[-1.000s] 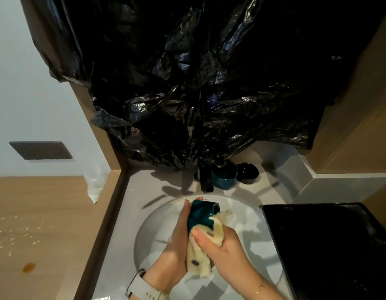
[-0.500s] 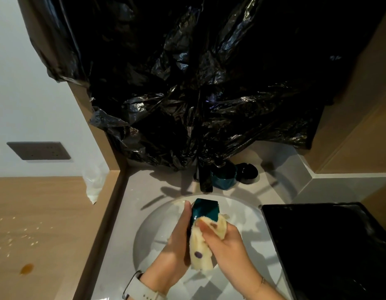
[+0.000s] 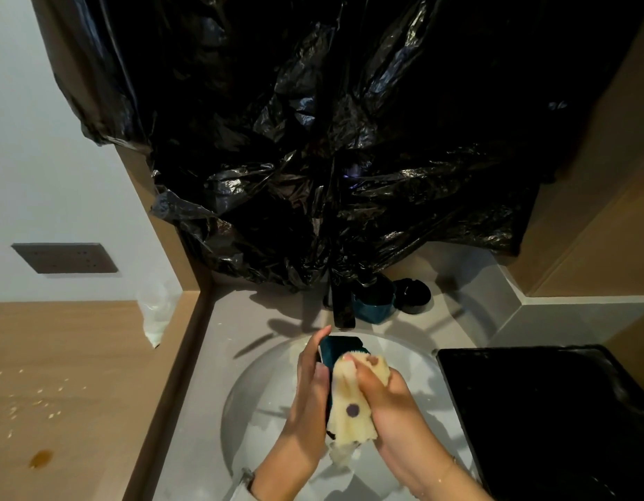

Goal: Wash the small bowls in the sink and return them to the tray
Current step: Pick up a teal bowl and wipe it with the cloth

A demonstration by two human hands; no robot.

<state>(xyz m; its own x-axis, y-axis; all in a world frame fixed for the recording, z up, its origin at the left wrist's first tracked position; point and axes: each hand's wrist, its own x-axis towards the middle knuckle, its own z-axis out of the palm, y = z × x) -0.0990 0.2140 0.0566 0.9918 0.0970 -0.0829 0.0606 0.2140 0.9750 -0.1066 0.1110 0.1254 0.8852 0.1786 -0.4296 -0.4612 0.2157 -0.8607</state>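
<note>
The teal bowl [image 3: 337,350] is up over the white sink [image 3: 255,388], tipped on its side, and it sits between the two hands. The left hand [image 3: 310,385] holds it from the left, fingers lying long against its side with the fingertips reaching past the rim. The right hand [image 3: 383,395] is curled around a pale yellow cloth [image 3: 351,410] and presses it against the bowl. That cloth has a dark purple dot on it, and its ragged lower edge hangs down toward the basin. A watch strap [image 3: 248,480] shows on the left wrist at the bottom edge of the view.

Just behind the hands stands the dark faucet [image 3: 342,305], its spout right above the bowl's far rim. Right beside the faucet, on the grey tabletop [image 3: 219,341], sits a second teal bowl [image 3: 372,307], and next to that, to the right, a black bowl [image 3: 411,295].

To the right of the sink lies the black tray [image 3: 544,421], its surface dark and glossy, its near side running out of frame. Crumpled black plastic sheeting [image 3: 331,146] hangs over the wall behind the sink and fills the upper view, with its lower folds drooping onto the faucet area.

Over on the left runs a wooden ledge [image 3: 71,385], dotted with pale crumbs and one amber spot [image 3: 41,458]. A clear plastic bag [image 3: 156,312] slumps at its corner, and a grey switch plate [image 3: 65,257] sits on the white wall above.
</note>
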